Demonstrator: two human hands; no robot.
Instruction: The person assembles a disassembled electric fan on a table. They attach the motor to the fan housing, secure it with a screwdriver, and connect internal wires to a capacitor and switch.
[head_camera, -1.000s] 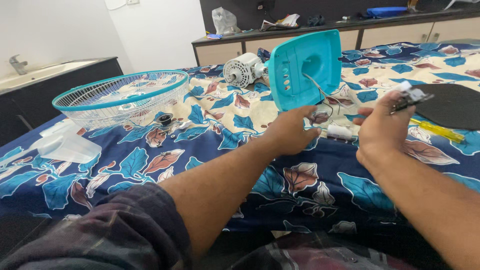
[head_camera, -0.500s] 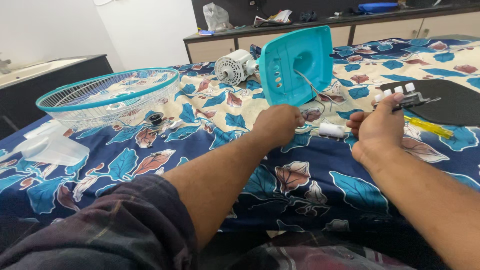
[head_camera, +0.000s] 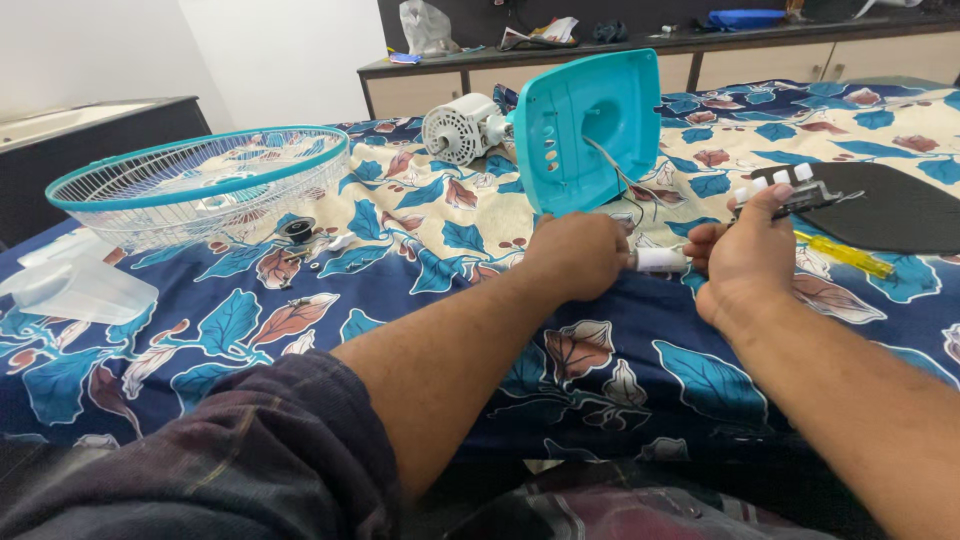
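Note:
My left hand and my right hand are both closed on a small white cylindrical part held between them, just above the floral cloth. My right thumb also rests against a black switch block with white buttons. Thin wires run from the part up to a teal fan housing, which stands tilted right behind my left hand. A white fan motor sits joined to the housing's far side.
A teal-rimmed wire fan guard lies at the left, with a small black part beside it. Clear fan blades rest at the far left. A yellow screwdriver and black oval base lie right. Cabinets stand behind.
My hands have come closer together on the white part. The view has shifted a little to the right, and the fan parts on the cloth have not moved.

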